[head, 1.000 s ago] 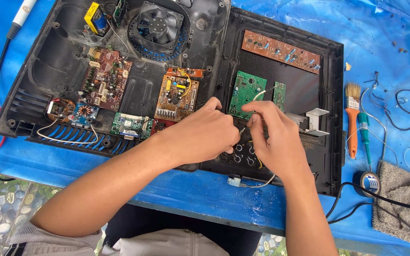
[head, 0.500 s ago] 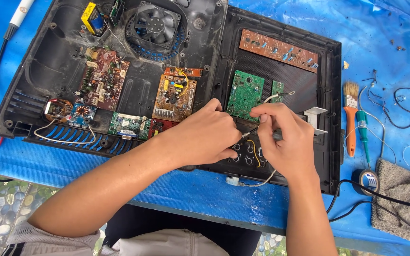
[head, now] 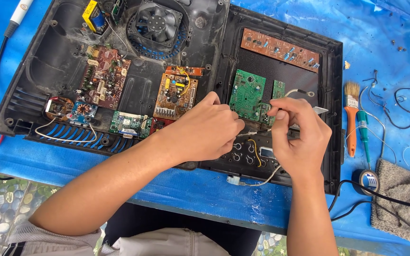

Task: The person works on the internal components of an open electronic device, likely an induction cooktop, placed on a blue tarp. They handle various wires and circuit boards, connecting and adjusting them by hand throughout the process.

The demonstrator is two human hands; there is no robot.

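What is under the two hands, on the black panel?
Under the left hand and right hand lie round black sockets, a yellow wire and a white wire on the black panel. The hands cover whatever lies directly beneath them, and what the fingers pinch is unclear.

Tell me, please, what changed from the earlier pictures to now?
The left hand and right hand drew slightly apart, stretching a thin wire between their fingertips; earlier they were bunched together. The green board, black case and brush stayed put.
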